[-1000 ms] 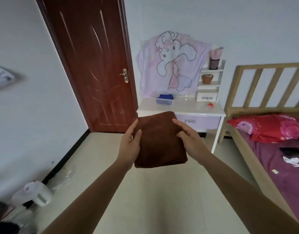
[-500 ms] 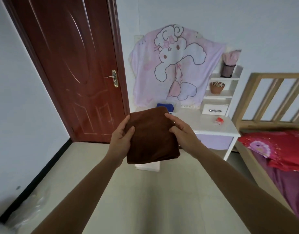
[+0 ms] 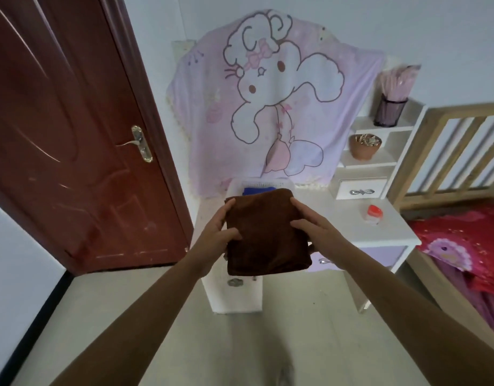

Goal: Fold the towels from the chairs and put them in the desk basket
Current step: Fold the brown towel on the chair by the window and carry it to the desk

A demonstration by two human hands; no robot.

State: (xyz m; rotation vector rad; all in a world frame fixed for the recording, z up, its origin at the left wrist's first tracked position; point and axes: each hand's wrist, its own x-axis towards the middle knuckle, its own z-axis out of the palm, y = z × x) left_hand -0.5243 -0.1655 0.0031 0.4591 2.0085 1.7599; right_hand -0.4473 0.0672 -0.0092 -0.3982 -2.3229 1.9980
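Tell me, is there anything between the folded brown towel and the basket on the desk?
Nothing visible blocks the way. Left hand and right hand hold the brown towel just in front of the basket. A blue towel already lies inside, with room on top.

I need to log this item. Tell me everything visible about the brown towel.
The brown towel is a plain dark brown, plush-looking cloth, folded into a thick rectangle with soft rounded edges. It is held in the air, tilted toward the camera, by the left hand and right hand gripping opposite sides. It hides part of the white basket behind it.
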